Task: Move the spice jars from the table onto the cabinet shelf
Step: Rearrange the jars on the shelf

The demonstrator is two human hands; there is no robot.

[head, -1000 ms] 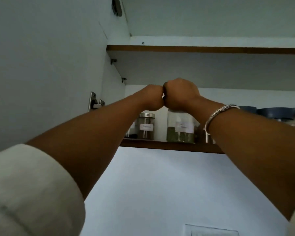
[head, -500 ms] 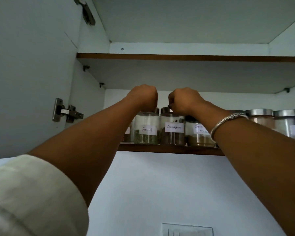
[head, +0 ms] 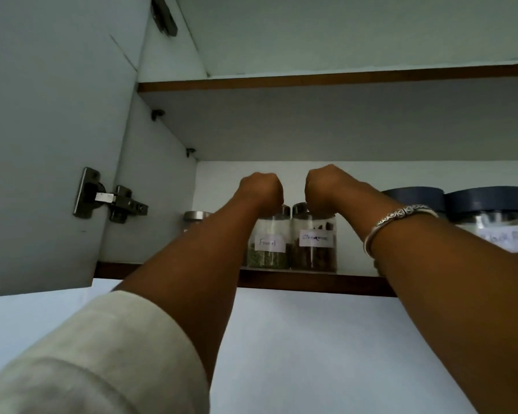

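Two clear spice jars stand side by side on the cabinet shelf [head: 311,281]. The fennel jar [head: 268,246] holds green seeds and the cinnamon jar [head: 314,248] holds brown pieces. My left hand [head: 262,191] curls over the lid of the fennel jar. My right hand [head: 326,189] curls over the lid of the cinnamon jar. Both lids are mostly hidden under my fingers, so the grip itself is out of sight.
Another steel-lidded jar [head: 195,218] stands behind my left forearm. Two larger jars with dark lids [head: 488,204] sit on the shelf at the right. The open cabinet door [head: 51,138] with its hinge [head: 108,197] hangs at the left. An upper shelf [head: 335,82] runs overhead.
My hands have drawn apart, each over its own jar lid. The fennel and cinnamon jars now stand on the shelf edge, and the view has tilted so the shelf sits lower.
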